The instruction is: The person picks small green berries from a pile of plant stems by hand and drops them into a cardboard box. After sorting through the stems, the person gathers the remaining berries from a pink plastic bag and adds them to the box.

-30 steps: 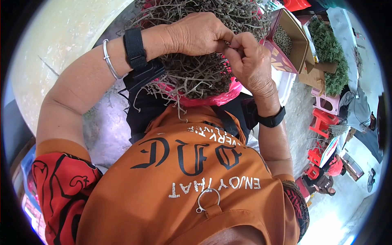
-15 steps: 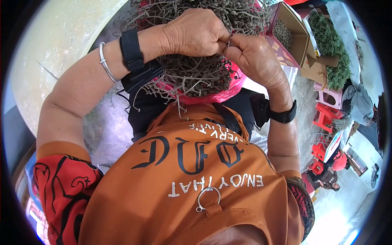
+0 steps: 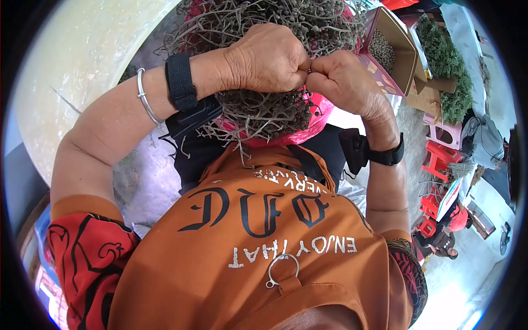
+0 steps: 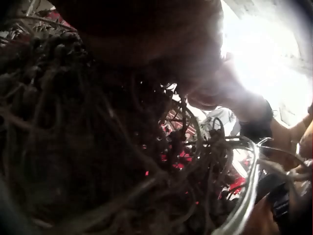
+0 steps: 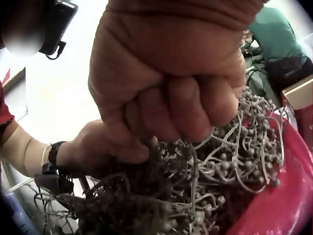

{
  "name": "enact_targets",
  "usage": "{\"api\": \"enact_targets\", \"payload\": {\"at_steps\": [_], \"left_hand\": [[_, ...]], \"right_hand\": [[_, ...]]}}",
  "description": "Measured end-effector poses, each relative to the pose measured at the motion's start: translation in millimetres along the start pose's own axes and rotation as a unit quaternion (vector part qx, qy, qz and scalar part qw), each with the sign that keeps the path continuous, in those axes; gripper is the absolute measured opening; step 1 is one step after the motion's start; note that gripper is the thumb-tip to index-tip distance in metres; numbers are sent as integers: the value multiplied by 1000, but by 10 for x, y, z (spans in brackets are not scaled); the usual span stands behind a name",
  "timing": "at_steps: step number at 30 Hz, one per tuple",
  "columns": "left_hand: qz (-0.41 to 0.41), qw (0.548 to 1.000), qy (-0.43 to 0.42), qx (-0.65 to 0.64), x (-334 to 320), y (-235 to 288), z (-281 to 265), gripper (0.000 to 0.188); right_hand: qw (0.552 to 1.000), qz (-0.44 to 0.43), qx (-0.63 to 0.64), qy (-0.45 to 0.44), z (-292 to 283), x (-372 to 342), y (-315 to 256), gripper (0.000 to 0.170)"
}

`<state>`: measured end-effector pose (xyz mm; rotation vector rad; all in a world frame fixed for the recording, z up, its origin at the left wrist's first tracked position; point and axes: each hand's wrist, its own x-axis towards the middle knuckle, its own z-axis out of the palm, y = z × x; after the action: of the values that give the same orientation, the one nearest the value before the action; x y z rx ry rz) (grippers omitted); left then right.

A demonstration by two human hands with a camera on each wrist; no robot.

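Both hands at work over the dried stalks (image 3: 269,107), which we find heaped in a pink bag (image 3: 319,118) just in front of the wearer's orange apron (image 3: 247,275). Left hand (image 3: 269,59): fingers curled tight, fingertips meeting those of the right hand (image 3: 347,82), likewise curled. We see a small dark piece (image 3: 309,70) pinched where the two meet; too small for us to identify. Right wrist view: we note round heads on thin, bent stems directly under the curled fingers. Left wrist view: dark and glare-struck, so we cannot read finger detail there. Beside the heap, on the right, we record a cardboard box (image 3: 379,76) containing small round pellets (image 3: 381,49); farther right, green foliage (image 3: 450,77) and red stools (image 3: 438,159).
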<state>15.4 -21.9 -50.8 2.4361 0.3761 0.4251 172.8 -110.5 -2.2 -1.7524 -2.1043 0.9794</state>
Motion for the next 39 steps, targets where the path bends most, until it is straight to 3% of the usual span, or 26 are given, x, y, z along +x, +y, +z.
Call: {"api": "enact_targets", "payload": {"at_steps": [4,5,7,8,10,11,14,15,20,24,27,31,35,39], "left_hand": [[-25,999,39,4,26,-77,-50,14],[-39,998,48,-19,54,-100,-76,18],[-47,996,57,-45,90,-112,-72,23],[-64,991,40,-114,95,-121,-56,23],[-97,964,0,-247,85,-128,-61,25],[-93,965,-4,-245,82,-130,-77,25],[-163,906,-49,-388,66,-97,-186,24],[-162,907,-47,-386,64,-94,-195,24],[-177,899,-47,-397,54,-107,-168,23],[-178,899,-28,-400,48,-162,-126,23],[-172,901,-8,-399,47,-180,-93,23],[-181,893,9,-413,34,-124,-147,22],[-175,909,15,-378,26,-115,-131,20],[-162,922,9,-350,4,-104,-145,16]], "right_hand": [[995,19,-92,25,20,-86,-70,22],[995,72,9,63,42,-117,-10,21],[952,175,210,137,81,-211,121,20],[951,177,209,141,84,-238,180,20],[860,205,443,151,100,-257,294,14],[793,212,550,153,105,-277,317,12],[755,213,589,193,163,-241,236,6],[735,215,608,208,177,-222,219,5],[761,172,598,182,203,-208,288,5],[767,103,623,112,192,-254,378,7],[912,144,316,217,254,-269,333,9],[900,153,280,296,340,-290,401,15],[938,160,187,246,376,-317,445,24],[943,134,145,269,435,-207,442,32]]}}
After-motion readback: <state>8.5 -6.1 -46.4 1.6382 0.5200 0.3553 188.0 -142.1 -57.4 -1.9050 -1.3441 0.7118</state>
